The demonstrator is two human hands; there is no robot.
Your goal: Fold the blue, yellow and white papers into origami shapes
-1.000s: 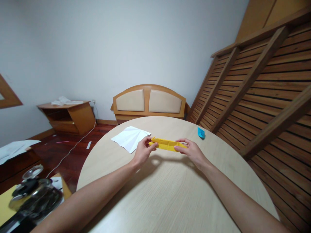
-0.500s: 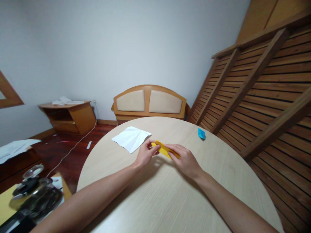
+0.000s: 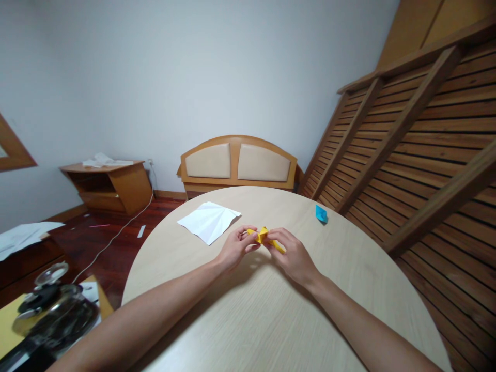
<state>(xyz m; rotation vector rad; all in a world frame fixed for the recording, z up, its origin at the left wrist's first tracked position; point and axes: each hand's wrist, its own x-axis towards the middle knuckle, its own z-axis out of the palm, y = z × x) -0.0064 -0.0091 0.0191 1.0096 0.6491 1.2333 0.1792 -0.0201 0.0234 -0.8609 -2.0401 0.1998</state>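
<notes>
A small folded yellow paper (image 3: pixel 263 235) is held between both hands just above the round table (image 3: pixel 248 320). My left hand (image 3: pixel 237 247) pinches its left end between thumb and fingers. My right hand (image 3: pixel 291 254) grips the right side, with a yellow strip of the paper showing under the fingers. The paper's middle stands up in a pointed fold; parts of it are hidden by the fingertips. Close beyond my left hand lies a creased white sheet (image 3: pixel 209 221). Farther to the right rests a small folded blue paper (image 3: pixel 321 214).
Wooden slatted panels (image 3: pixel 418 124) lean along the right of the table. A headboard (image 3: pixel 239 160) stands behind it. At the lower left is a glass teapot (image 3: pixel 62 315), beside my left forearm. A wooden cabinet (image 3: pixel 132 188) with papers stands at the back left.
The yellow paper has turned from a long flat strip into a shorter shape with a raised pointed middle. Both hands keep hold of it and have shifted only slightly.
</notes>
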